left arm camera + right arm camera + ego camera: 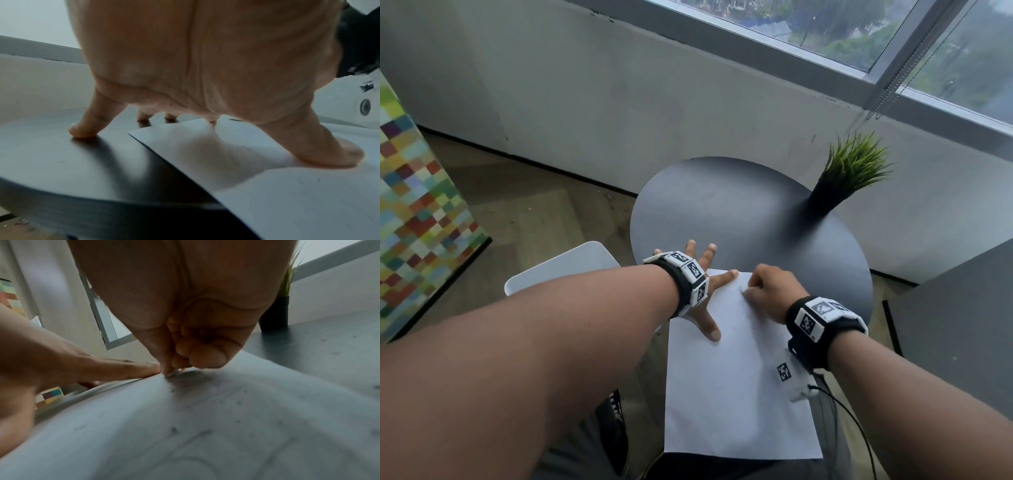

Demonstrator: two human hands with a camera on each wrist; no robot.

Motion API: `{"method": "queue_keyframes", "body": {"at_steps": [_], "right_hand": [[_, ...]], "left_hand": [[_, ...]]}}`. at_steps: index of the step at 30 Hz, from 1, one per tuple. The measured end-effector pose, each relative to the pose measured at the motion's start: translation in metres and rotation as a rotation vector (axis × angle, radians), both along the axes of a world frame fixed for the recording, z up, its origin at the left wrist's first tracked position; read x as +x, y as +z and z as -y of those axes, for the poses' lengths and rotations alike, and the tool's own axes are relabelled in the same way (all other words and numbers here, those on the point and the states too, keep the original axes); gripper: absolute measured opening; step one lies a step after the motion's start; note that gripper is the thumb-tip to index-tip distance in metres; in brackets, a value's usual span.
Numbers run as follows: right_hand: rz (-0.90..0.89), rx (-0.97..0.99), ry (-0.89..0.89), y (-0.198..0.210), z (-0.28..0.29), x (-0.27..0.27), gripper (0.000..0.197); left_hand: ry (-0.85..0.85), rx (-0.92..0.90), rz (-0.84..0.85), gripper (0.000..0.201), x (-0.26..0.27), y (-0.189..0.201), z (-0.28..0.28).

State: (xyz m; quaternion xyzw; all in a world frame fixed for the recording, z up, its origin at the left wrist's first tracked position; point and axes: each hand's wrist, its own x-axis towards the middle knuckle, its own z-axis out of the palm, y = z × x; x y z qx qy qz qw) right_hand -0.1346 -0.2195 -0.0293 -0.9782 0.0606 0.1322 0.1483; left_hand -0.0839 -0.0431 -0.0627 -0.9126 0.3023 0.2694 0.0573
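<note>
Fingers at work rubbing out pencil marks on a pinned sheet.

Fingers [203, 356] of the right hand [774, 291] are curled tight and pinch a pale nub [170, 373], probably an eraser, against the sheet of paper [732, 394] near its far edge. The left hand [702, 291] lies spread and flat, with thumb [329, 146] and forefinger pressing the sheet and the other fingertips on the dark round worktop [739, 205]. The sheet's near half overhangs the worktop towards the lap. Erasing appears to be in hand. The next stroke calls for steady left-hand pressure so the paper neither slides nor creases. Faint pencil lines [197, 434] and dark specks [173, 430] cannot be read, and the nub is mostly hidden. A potted plant [849, 174] stands well apart.
</note>
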Motion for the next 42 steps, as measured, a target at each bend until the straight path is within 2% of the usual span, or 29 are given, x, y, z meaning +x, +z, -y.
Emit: {"method": "queue_keyframes", "body": {"at_steps": [4,6,9,10,13,15,19,23,27,29,33,35,39,42], "right_hand": [[-0.052,0.000,0.278,-0.011,-0.029,-0.024,0.014],[-0.063,0.002,0.250,-0.006,-0.020,-0.018,0.014],[0.014,0.000,0.047,-0.002,-0.003,-0.005,0.013],[0.018,-0.011,0.066,-0.002,-0.006,-0.008,0.013],[-0.041,-0.031,0.296,-0.008,-0.024,-0.022,0.010],[-0.057,-0.009,0.233,-0.007,-0.018,-0.021,0.016],[-0.051,0.103,-0.069,-0.007,0.008,-0.013,0.021],[-0.014,0.126,-0.111,-0.015,0.012,-0.014,0.021],[0.013,0.195,-0.126,-0.011,0.008,-0.016,0.019],[0.015,0.206,-0.062,-0.008,0.000,-0.017,0.017],[-0.006,0.148,0.220,-0.013,-0.030,-0.030,0.012],[-0.006,0.117,0.220,-0.012,-0.030,-0.023,0.013],[0.038,0.077,0.069,-0.007,-0.018,-0.003,0.012],[0.021,0.065,0.229,-0.011,-0.036,-0.018,0.010]], "left_hand": [[-0.001,-0.004,0.010,0.139,-0.001,0.000,0.000],[-0.001,0.007,0.000,0.140,0.000,0.002,0.000],[0.004,0.014,-0.007,0.141,0.000,0.002,0.000],[0.005,0.016,-0.006,0.141,-0.001,0.002,0.000],[0.012,0.008,-0.003,0.138,-0.002,0.002,-0.001],[0.015,0.007,-0.012,0.138,-0.002,0.004,-0.001],[0.039,-0.042,-0.017,0.130,-0.009,0.014,-0.004],[-0.023,-0.147,0.108,0.102,-0.027,0.016,-0.018],[0.039,-0.212,0.123,0.100,-0.042,-0.001,-0.035],[0.048,-0.217,0.110,0.108,-0.047,-0.009,-0.040],[0.049,-0.242,0.115,0.120,-0.051,-0.022,-0.040],[0.055,-0.252,0.111,0.121,-0.050,-0.026,-0.040],[0.081,-0.265,0.094,0.121,-0.049,-0.028,-0.039],[0.080,-0.270,0.083,0.121,-0.048,-0.028,-0.038]]}}
